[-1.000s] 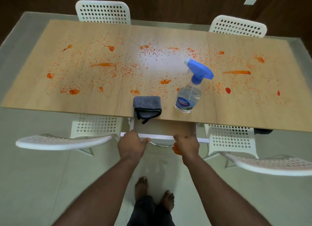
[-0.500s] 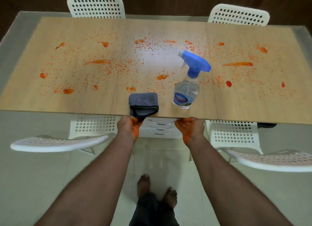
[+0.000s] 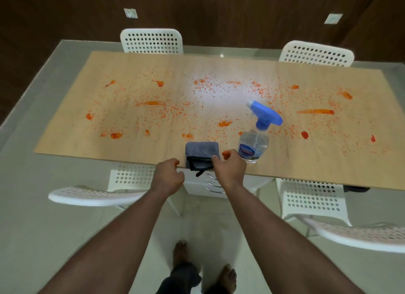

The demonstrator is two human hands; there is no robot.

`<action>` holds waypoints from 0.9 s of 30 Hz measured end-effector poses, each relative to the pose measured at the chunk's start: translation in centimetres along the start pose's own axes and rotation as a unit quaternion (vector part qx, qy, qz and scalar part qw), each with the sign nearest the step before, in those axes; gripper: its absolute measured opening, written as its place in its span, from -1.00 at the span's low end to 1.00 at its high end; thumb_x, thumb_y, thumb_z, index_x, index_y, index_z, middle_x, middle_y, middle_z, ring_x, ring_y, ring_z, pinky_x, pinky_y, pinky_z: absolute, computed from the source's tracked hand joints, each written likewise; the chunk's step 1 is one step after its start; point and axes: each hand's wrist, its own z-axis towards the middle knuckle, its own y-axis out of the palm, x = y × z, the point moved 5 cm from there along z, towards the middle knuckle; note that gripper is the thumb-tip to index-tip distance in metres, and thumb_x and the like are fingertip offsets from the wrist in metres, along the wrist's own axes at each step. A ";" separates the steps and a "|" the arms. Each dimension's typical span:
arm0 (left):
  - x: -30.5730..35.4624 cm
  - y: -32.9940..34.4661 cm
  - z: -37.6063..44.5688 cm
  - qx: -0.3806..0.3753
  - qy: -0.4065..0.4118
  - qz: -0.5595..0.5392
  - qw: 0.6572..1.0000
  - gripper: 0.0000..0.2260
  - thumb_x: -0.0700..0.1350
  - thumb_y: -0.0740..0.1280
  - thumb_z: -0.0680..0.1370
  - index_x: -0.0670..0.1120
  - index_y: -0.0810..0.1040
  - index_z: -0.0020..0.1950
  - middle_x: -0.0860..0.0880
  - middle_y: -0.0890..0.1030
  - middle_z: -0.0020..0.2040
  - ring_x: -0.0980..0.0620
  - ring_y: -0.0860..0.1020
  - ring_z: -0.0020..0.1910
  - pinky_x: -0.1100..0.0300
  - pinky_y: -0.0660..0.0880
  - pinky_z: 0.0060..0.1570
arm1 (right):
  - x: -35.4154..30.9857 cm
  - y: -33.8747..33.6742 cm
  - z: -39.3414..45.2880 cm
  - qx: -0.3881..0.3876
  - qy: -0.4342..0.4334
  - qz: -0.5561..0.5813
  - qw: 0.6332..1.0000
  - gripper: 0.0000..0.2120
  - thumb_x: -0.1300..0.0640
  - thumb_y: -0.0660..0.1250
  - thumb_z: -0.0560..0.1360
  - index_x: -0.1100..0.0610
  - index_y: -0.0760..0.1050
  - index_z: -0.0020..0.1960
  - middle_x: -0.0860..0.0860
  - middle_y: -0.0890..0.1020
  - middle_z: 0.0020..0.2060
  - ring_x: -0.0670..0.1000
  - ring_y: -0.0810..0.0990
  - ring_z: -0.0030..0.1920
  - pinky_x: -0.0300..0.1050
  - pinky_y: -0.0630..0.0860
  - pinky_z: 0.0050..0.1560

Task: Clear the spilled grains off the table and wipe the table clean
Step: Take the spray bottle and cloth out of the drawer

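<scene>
Head view: both my left hand (image 3: 168, 177) and right hand (image 3: 230, 167) hang loosely curled and empty at the near edge of the table (image 3: 65, 144), flanking the folded grey cloth (image 3: 201, 150), with orange grains (image 3: 175, 114) scattered beyond it, so I judge nothing is cleared and next I must pick up that cloth.

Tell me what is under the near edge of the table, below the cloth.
Below the grey cloth, under the table, white drawers with curved metal handles show. The tabletop and both hands hide the rest.
</scene>
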 end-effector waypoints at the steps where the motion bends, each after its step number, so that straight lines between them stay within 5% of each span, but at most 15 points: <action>1: -0.3 -0.9 0.5 -0.004 0.020 0.035 0.999 -0.53 -0.14 0.41 0.56 -0.18 0.53 0.48 -0.18 0.63 0.33 -0.16 0.58 0.31 0.08 0.51 0.26 | -0.7 0.6 0.4 0.001 0.009 -0.008 1.000 -0.61 0.00 0.51 0.52 0.19 0.55 0.23 0.04 0.65 0.02 0.05 0.59 -0.01 -0.15 0.45 -0.05; 7: -3.1 -4.0 3.5 -0.058 0.124 0.210 0.968 -0.59 -0.09 0.36 0.61 -0.12 0.50 0.46 -0.13 0.50 0.40 -0.15 0.42 0.41 -0.02 0.48 0.30 | -1.9 4.5 2.0 0.013 0.062 -0.103 0.993 -0.29 -0.16 0.59 0.40 0.23 0.48 0.36 0.15 0.62 0.23 0.19 0.62 0.23 -0.01 0.55 0.08; 11: -4.6 -5.0 5.2 -0.091 0.222 0.281 0.929 -0.61 -0.10 0.37 0.58 -0.14 0.53 0.40 -0.16 0.47 0.42 -0.19 0.43 0.41 -0.06 0.49 0.29 | -2.3 6.1 1.6 0.014 0.180 -0.069 0.981 -0.45 -0.06 0.64 0.31 0.21 0.57 0.14 0.11 0.68 0.02 0.13 0.67 -0.02 -0.01 0.63 -0.12; 16: -6.0 -6.9 6.6 -0.131 0.304 0.243 0.912 -0.53 -0.02 0.34 0.65 -0.13 0.46 0.54 -0.11 0.43 0.53 -0.14 0.37 0.50 -0.02 0.41 0.41 | -3.7 8.5 -0.8 0.070 0.243 0.029 0.967 -0.70 0.04 0.63 0.29 0.15 0.61 -0.10 0.09 0.68 -0.18 0.07 0.65 -0.16 0.03 0.68 -0.12; 20: -8.2 -9.8 7.8 -0.152 0.367 0.236 0.887 -0.59 -0.03 0.34 0.65 -0.11 0.51 0.49 -0.07 0.53 0.43 -0.12 0.44 0.42 0.00 0.45 0.33 | -6.6 12.0 -3.7 0.111 0.254 0.133 0.952 -0.72 0.11 0.60 0.31 0.20 0.61 -0.09 0.13 0.69 -0.15 0.14 0.68 -0.12 0.09 0.69 -0.13; 27: -14.6 -17.0 10.6 -0.114 0.372 0.213 0.896 -0.56 -0.12 0.40 0.60 -0.09 0.52 0.49 -0.06 0.54 0.43 -0.13 0.45 0.41 0.02 0.43 0.36 | -12.1 19.4 -8.5 0.080 0.226 0.220 0.946 -0.75 0.24 0.58 0.38 0.19 0.62 0.01 0.18 0.69 -0.03 0.22 0.69 -0.01 0.22 0.68 0.00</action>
